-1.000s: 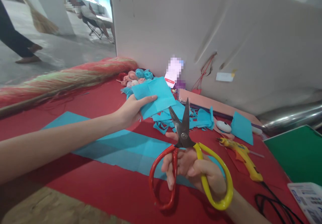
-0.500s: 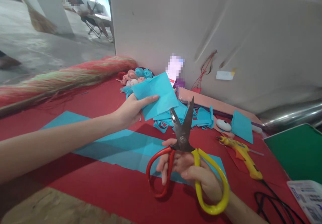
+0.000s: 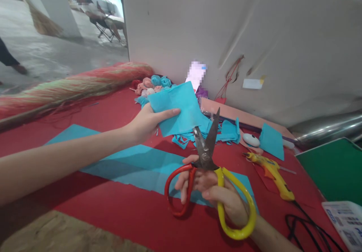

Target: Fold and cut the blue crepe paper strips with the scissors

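Note:
My left hand [image 3: 148,122] pinches a folded square of blue crepe paper [image 3: 181,103] between thumb and fingers, raised over the red table. The fingers behind the paper are hidden. My right hand [image 3: 215,189] holds scissors [image 3: 206,155] with one red and one yellow handle, fingers through the loops. The blades are spread apart and point up and away from me. The left blade's tip meets the lower right corner of the paper; whether it is in front or behind is hard to tell. Beneath both hands a long strip of blue paper [image 3: 141,161] lies flat.
Blue scraps [image 3: 226,131], paper roses [image 3: 161,80] and a phone [image 3: 196,74] lie towards the grey panel. At right are a yellow glue gun [image 3: 271,171] with black cord, a blue paper stack [image 3: 271,140] and a green board [image 3: 333,169]. Bundled bristles [image 3: 85,82] line the left edge.
The left blade's tip has come against the paper's lower corner, and the scissor handles have drawn slightly closer. In the left background a person's leg has come further into view.

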